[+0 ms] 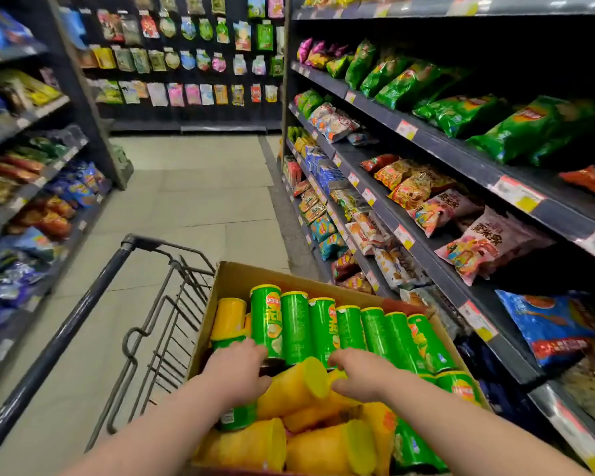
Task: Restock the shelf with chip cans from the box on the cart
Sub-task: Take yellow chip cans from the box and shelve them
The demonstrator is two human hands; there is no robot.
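We are reaching for a yellow chip can (294,384) that is lying tilted on top of the heap, its lid pointing to the right; our left hand (237,371) is pressing against its body with the thumb, and our right hand (361,377) is sitting at the lid end, fingers curled above the rim and thumb below it; whether either hand is actually closed round the can we cannot tell, since the fingers are bent out of sight. So the can is lying between the two hands and touching both. To lift it cleanly, we judge, one hand should be wrapping the middle of the tube, not the lid, because the loose cans beneath look likely to roll. Behind it a row of green chip cans (296,324) is standing upright against the far wall of the cardboard box (241,280); more yellow and green cans are lying jumbled nearer to us. The box is riding in a wire cart (83,304). To our right the shelving (461,154) is holding snack bags (495,242); no can slot is showing there.
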